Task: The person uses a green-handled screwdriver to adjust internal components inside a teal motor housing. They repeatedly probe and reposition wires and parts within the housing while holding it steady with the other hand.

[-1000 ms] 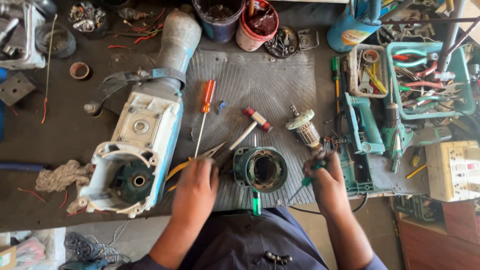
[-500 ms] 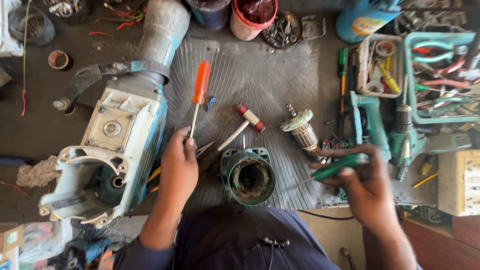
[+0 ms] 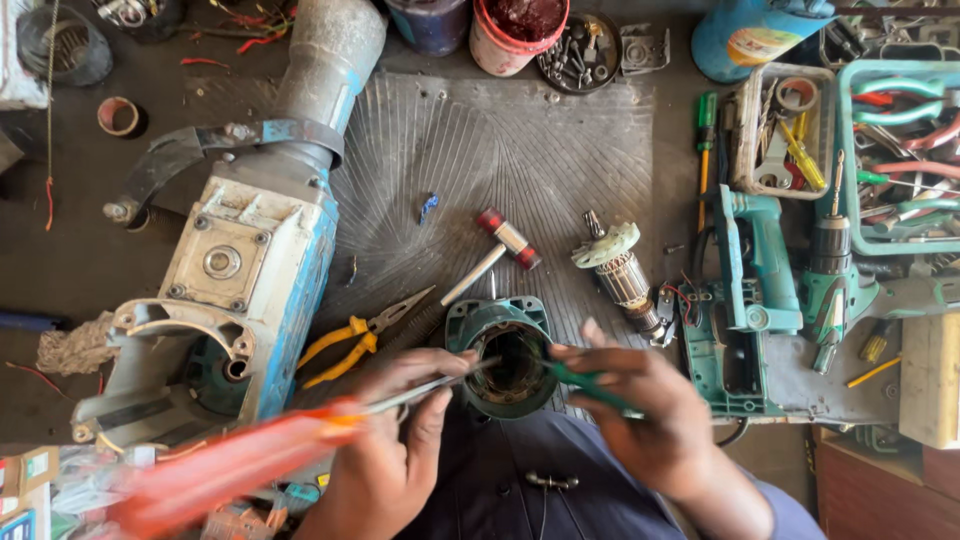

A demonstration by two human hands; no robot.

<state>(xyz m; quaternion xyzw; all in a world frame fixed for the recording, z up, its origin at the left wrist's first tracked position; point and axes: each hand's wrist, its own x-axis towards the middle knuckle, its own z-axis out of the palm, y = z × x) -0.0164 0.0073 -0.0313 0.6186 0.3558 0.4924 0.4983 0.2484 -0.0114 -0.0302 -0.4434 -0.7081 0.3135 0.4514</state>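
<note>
Fingers [image 3: 420,385] of both hands grasp screwdrivers, orange-handled left, green-handled right, tips meeting inside the round green motor housing [image 3: 505,350]; steady, gentle prying seems best.

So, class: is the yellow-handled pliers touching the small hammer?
Apart. The head view shows bare ribbed mat between the pliers tips and the hammer handle's lower end.
</note>
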